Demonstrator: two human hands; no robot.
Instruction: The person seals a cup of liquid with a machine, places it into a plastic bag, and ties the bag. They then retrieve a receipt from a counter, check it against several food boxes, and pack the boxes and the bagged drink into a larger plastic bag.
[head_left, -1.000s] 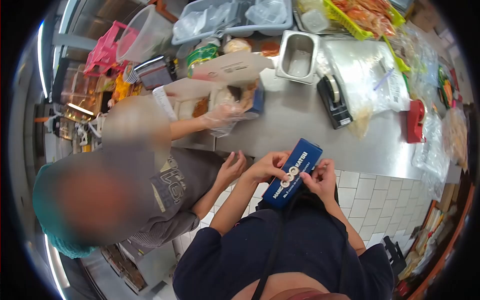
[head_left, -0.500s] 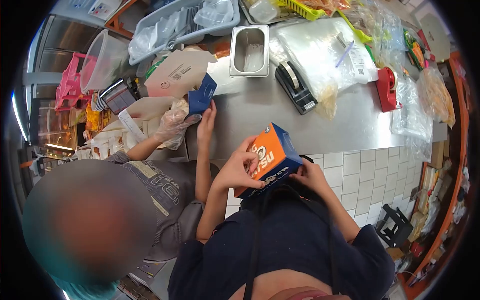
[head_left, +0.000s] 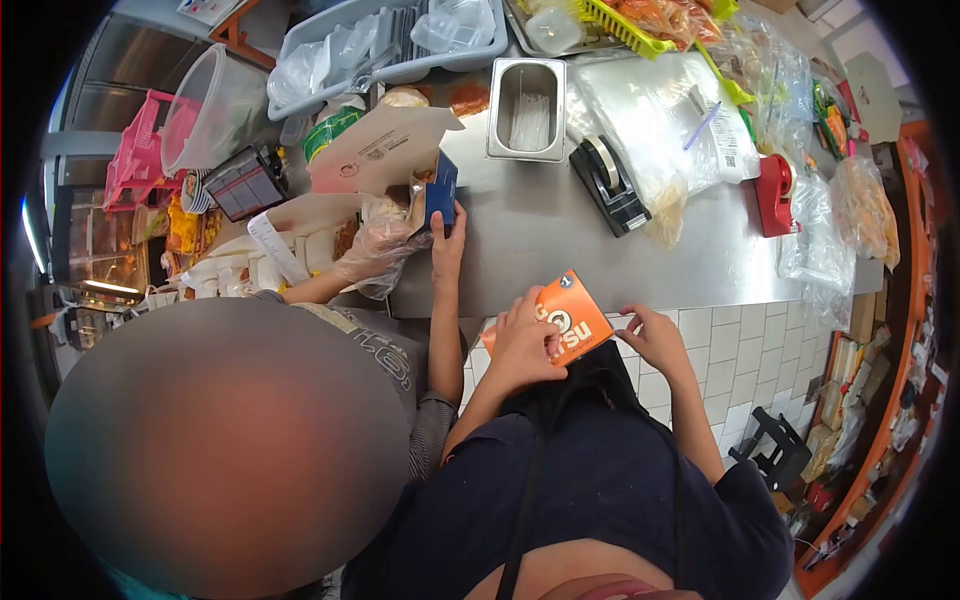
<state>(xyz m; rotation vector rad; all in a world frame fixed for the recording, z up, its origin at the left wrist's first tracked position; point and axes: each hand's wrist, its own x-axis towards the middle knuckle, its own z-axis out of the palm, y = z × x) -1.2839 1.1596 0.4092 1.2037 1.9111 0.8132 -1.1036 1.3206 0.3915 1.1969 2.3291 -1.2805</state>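
Observation:
An orange cardboard food box [head_left: 578, 322] with white lettering is held tilted in front of my body, just off the counter's near edge. My left hand [head_left: 527, 342] grips its left side, with thumb and fingers across the orange face. At its lower right corner, my right hand [head_left: 652, 340] has thumb and finger pinched at the edge. The box's underside and far sides are hidden.
On my left, a co-worker's gloved hand [head_left: 385, 240] and bare hand [head_left: 449, 240] hold a small blue box [head_left: 441, 190]. The steel counter [head_left: 520, 240] carries a metal container [head_left: 526, 148], black tape dispenser [head_left: 610, 185], red tape dispenser [head_left: 776, 195] and plastic bags [head_left: 650, 110].
The box has turned so its orange face points up at me and its blue side no longer shows. My right hand has moved slightly right. The co-worker's head has come closer.

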